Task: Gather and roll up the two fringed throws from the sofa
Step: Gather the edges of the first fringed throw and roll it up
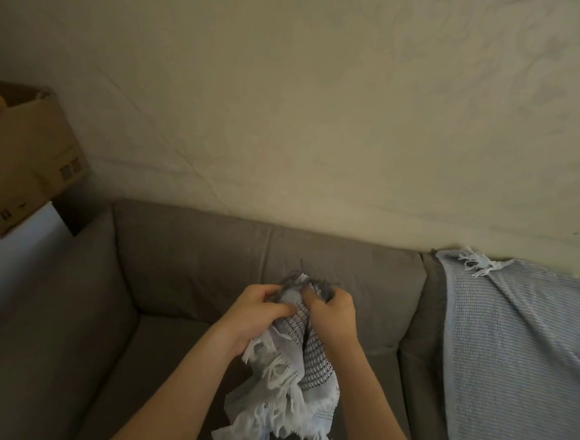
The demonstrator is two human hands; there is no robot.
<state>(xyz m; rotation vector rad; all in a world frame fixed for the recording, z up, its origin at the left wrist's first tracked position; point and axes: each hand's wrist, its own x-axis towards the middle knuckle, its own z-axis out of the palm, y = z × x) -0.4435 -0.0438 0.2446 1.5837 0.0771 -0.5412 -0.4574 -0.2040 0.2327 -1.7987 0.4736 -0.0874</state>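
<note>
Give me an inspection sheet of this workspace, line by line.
Surface: grey sofa, seat and back cushions bare on the left side.
Job's things: grey patterned throw bunched up in both hands, fringe hanging; light blue throw draped flat over the sofa's right side, fringe at the top.
Clutter: cardboard box beside the sofa's left arm.
Grippers: left hand and right hand both closed on the grey patterned throw.
Cables: nothing seen.
Surroundings: cream patterned wall.
</note>
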